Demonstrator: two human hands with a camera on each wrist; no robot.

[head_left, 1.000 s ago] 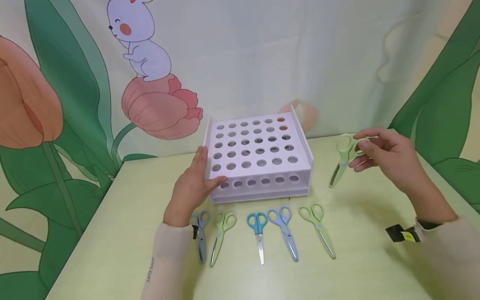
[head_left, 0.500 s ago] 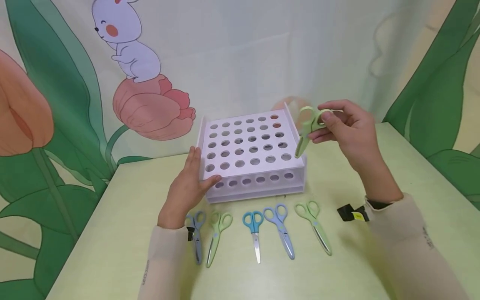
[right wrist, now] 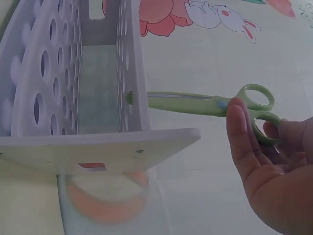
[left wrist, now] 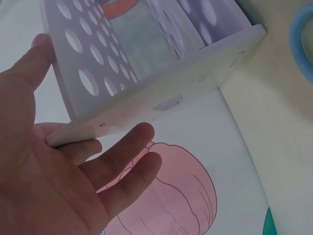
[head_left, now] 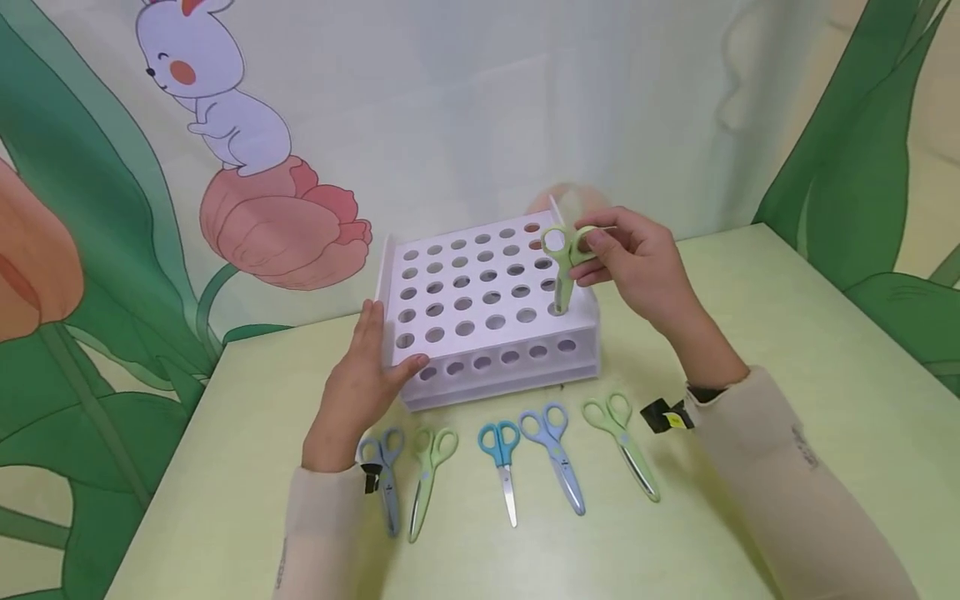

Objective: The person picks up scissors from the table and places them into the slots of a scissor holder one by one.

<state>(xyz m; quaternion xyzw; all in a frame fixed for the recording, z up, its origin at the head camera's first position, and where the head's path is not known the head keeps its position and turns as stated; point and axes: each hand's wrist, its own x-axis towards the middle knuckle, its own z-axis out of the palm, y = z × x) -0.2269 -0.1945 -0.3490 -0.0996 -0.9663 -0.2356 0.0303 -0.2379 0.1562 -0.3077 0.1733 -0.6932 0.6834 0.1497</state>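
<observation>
A white tiered rack [head_left: 483, 340] with rows of round holes stands at the middle of the table. My right hand [head_left: 637, 267] pinches green scissors [head_left: 564, 279] by one finger loop, points down. Their tip sits in the front right hole of the top plate; in the right wrist view the green tip [right wrist: 130, 98] shows beneath that plate. My left hand [head_left: 356, 379] rests against the rack's left side, thumb at the front corner. In the left wrist view, its fingers [left wrist: 128, 182] extend loosely along the outside of the side panel [left wrist: 161, 100].
Several scissors lie in front of the rack: blue-grey scissors [head_left: 388, 492] beside the left wrist, green scissors [head_left: 424, 483], teal-handled scissors [head_left: 502, 454], light blue scissors [head_left: 564, 471] and more green scissors [head_left: 632, 454]. A printed curtain [head_left: 450, 108] hangs behind the table.
My right hand has carried the green scissors leftward from the table's right side to the rack, bringing the tip into a hole. The left hand has stayed on the rack.
</observation>
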